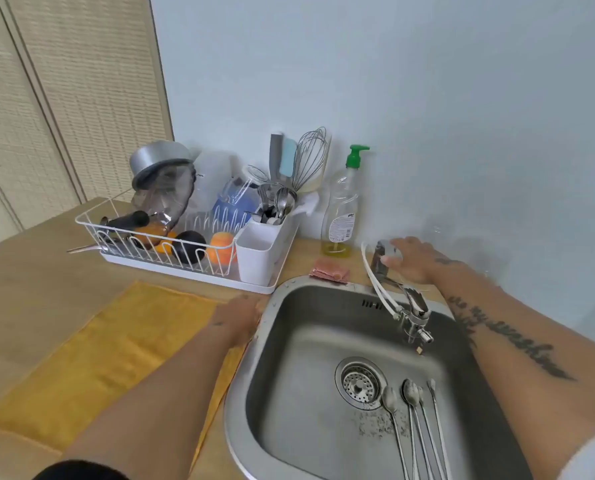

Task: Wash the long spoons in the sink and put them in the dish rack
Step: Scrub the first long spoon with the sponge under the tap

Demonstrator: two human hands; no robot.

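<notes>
the right hand [410,259] grips the faucet handle [386,252], fingers draped over its top and thumb against its near side. the spout [415,311] runs from under that hand toward the person, out over the sink [278,341]. the long spoons [410,393] lie side by side on the basin floor, well away from that grip on the person's side, with their bowls just right of the drain strainer [360,382]. the left hand [237,318] rests at the sink's left rim, on the edge of a yellow towel [109,344]. it is blurred, so i cannot tell whether its fingers are straight or curled. the dish rack [199,276] stands beyond the left hand and well left of the right, loaded with dishes, its white cutlery holder [265,247] on the end nearest the faucet. a soap bottle [341,209] stands just left of the right hand, with a pink sponge [329,270] in front of it.
</notes>
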